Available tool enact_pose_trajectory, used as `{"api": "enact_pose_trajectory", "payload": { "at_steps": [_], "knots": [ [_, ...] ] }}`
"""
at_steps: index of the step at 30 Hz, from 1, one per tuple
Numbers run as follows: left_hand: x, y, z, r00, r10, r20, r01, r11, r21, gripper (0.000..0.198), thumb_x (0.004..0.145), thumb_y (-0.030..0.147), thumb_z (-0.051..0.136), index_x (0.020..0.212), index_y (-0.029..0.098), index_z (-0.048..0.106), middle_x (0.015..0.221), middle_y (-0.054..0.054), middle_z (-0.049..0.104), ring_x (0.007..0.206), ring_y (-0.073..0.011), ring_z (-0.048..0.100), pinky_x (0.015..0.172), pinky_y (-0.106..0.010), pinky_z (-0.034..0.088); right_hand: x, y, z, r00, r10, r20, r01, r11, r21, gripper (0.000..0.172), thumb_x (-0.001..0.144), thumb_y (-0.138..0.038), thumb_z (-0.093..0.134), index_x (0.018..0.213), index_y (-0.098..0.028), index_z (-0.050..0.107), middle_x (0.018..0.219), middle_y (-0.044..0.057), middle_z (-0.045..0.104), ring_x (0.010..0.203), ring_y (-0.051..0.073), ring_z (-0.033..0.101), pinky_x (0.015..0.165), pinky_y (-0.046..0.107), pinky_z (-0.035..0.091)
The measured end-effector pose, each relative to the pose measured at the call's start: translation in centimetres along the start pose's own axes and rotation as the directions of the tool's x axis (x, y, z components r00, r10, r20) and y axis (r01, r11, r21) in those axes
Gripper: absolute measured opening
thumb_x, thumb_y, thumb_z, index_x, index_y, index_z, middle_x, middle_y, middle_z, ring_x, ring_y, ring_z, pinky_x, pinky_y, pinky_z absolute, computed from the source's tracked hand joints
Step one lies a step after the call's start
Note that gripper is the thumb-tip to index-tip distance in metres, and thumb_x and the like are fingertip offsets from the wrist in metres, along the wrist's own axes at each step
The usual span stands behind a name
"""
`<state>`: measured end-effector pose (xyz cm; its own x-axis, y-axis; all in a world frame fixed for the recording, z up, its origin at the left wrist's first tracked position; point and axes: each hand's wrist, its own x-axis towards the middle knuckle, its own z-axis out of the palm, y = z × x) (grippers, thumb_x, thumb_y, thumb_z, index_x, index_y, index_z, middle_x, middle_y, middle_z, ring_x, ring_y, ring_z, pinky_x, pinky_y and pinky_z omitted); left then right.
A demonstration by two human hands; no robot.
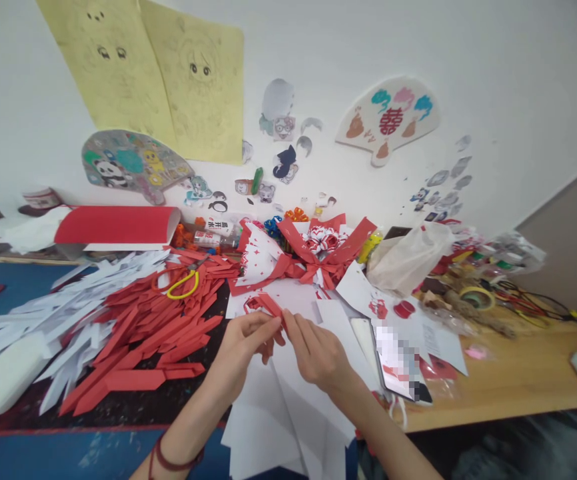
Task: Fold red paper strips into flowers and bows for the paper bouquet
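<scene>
Both hands meet over white paper sheets at the middle of the desk. Between my left hand and my right hand is a folded red paper strip, pinched by the fingers of each and slanting up to the left. Part of the strip is hidden behind the fingers. Left of my left hand lies a heap of folded red paper strips, with yellow-handled scissors on it. Beyond my hands stands a red and white paper bouquet.
White paper strips and a white handled board lie at the left. A phone rests right of my right hand. Further right are a cloth bag, a tape roll and cables. Red card curls against the wall.
</scene>
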<state>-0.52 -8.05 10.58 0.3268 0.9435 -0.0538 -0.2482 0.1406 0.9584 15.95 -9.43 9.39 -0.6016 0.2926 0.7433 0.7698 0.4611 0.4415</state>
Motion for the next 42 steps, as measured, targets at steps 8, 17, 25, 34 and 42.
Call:
{"api": "enact_pose_trajectory", "payload": {
  "at_steps": [8,17,25,34,42],
  "knots": [
    [-0.3,0.3,0.4,0.999,0.037,0.035,-0.041,0.990,0.132,0.028,0.082,0.040,0.063,0.080,0.012,0.059,0.071,-0.004,0.061,0.060,-0.0120,0.051,0.051,-0.023,0.043,-0.9,-0.2,-0.2,0.991,0.127,0.051,-0.133,0.981,0.142,0.045,0.093,-0.009,0.048,0.136,-0.003,0.043,0.094,0.016,0.073,0.080,0.020,0.070,0.058,0.027,0.054],
    [-0.6,0.0,0.2,0.984,0.179,0.022,-0.180,0.964,0.196,0.022,0.085,0.034,0.061,0.079,0.013,0.057,0.067,0.000,0.056,0.060,-0.0092,0.050,0.056,-0.021,0.043,-0.5,-1.3,-0.4,0.937,0.347,0.047,-0.335,0.849,0.407,0.037,0.092,-0.012,0.055,0.129,-0.011,0.051,0.097,0.011,0.073,0.083,0.017,0.070,0.069,0.025,0.055],
    [-0.4,-0.2,-0.4,0.969,0.246,0.033,-0.248,0.956,0.157,0.021,0.085,0.033,0.063,0.081,0.013,0.057,0.064,0.000,0.062,0.055,-0.0085,0.054,0.049,-0.018,0.041,0.7,-1.8,-0.6,0.840,0.536,0.092,-0.456,0.602,0.655,0.023,0.092,-0.013,0.054,0.113,-0.015,0.063,0.080,0.005,0.073,0.066,0.013,0.068,0.061,0.022,0.055],
    [0.0,-0.1,-0.6,0.971,0.237,-0.025,-0.232,0.964,0.126,0.026,0.081,0.034,0.067,0.071,0.014,0.054,0.057,-0.001,0.063,0.047,-0.0094,0.056,0.042,-0.018,0.039,2.3,-2.3,-0.6,0.739,0.633,0.231,-0.548,0.365,0.753,0.014,0.090,-0.017,0.055,0.092,-0.016,0.069,0.063,0.000,0.069,0.047,0.010,0.063,0.048,0.018,0.051],
    [1.1,-1.1,-1.1,0.976,0.180,-0.122,-0.174,0.983,0.057,0.032,0.075,0.038,0.072,0.067,0.014,0.053,0.051,0.000,0.062,0.041,-0.0101,0.055,0.037,-0.018,0.038,2.0,-1.7,0.6,0.724,0.598,0.343,-0.545,0.191,0.816,0.016,0.088,-0.014,0.057,0.096,-0.019,0.070,0.065,0.000,0.069,0.048,0.010,0.063,0.048,0.019,0.054]
  ]
}}
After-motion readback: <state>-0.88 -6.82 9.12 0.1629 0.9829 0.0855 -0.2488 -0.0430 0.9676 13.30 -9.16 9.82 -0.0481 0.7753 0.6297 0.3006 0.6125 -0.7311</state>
